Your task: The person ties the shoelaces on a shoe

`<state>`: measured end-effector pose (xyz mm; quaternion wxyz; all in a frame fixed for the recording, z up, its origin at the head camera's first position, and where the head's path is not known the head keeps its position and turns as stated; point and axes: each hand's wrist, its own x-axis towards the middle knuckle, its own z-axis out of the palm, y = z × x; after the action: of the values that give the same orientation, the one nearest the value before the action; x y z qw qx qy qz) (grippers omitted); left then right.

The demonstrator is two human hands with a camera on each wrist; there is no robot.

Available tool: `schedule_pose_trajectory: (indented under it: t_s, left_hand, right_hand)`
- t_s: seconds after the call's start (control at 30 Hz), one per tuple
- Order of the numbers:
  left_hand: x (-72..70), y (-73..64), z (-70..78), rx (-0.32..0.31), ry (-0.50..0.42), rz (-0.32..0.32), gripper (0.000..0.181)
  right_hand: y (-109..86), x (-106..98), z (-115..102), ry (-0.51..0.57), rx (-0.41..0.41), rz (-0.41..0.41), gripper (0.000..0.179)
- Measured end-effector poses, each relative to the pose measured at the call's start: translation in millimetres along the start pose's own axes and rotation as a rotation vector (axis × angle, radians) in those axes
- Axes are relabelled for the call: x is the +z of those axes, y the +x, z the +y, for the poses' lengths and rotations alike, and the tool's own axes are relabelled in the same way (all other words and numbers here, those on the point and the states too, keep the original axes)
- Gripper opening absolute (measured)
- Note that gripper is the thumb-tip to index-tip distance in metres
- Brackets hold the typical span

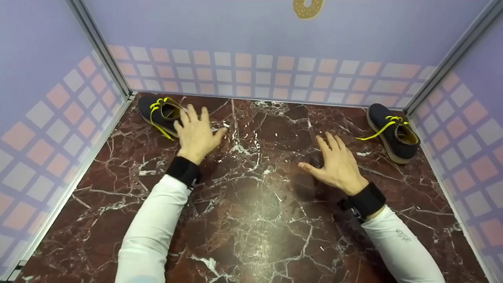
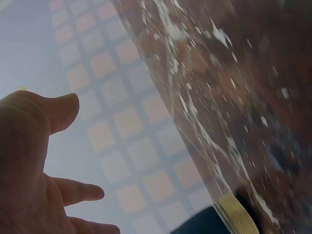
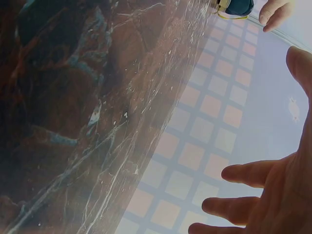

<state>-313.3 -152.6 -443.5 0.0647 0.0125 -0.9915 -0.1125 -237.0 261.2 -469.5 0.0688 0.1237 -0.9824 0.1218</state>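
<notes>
In the head view, my left hand [image 1: 196, 135] hovers with fingers spread, partly covering a dark shoe [image 1: 147, 106] with yellow laces at the back left corner. That shoe's light sole edge [image 2: 236, 214] shows at the bottom of the left wrist view. My right hand [image 1: 338, 165] is also spread in the air and holds nothing. To its right, a matching dark shoe [image 1: 406, 151] stands near the right wall, one yellow lace trailing left. In the right wrist view, the far shoe [image 3: 240, 7] appears at the top beside my left hand [image 3: 275, 12].
The surface is dark red marble-patterned [image 1: 251, 220], with small white flecks scattered around the middle. A lilac back wall [image 1: 251, 31] with pink and white squares closes it off behind. Similar panels [image 1: 35, 129] stand at left and right, with grey metal posts [image 1: 104, 47] at the corners.
</notes>
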Motion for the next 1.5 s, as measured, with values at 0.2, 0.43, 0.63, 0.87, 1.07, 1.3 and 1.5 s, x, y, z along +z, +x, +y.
schedule_pose_trajectory:
  t_s: [0.2,0.43,0.63,0.87,1.07,1.3,1.5]
  left_hand:
    - [1.3,7.0,-15.9,-0.034,-0.019,0.022,0.103]
    - [3.7,12.1,-26.4,-0.058,-0.021,0.012,0.102]
    - [7.1,16.7,-33.9,-0.069,-0.028,-0.011,0.102]
    - [10.3,23.0,-40.0,-0.07,-0.038,-0.01,0.098]
    - [10.5,27.1,-43.6,-0.07,-0.044,0.005,0.095]
    - [11.9,32.0,-47.4,-0.075,-0.036,-0.004,0.092]
    - [13.8,35.3,-48.6,-0.076,-0.013,0.01,0.09]
  right_hand:
    - [-1.6,1.7,0.7,-0.009,-0.002,0.003,0.109]
    - [-2.5,2.2,1.1,-0.01,-0.009,0.001,0.109]
    - [-4.0,4.3,1.5,-0.011,-0.009,0.005,0.109]
    - [-4.5,4.8,0.8,-0.008,0.001,-0.007,0.109]
    - [-4.9,5.3,0.8,-0.006,0.012,-0.016,0.109]
    - [-5.1,8.7,-0.5,0.014,0.016,-0.021,0.108]
    - [-3.2,9.3,-0.4,0.009,0.014,-0.018,0.104]
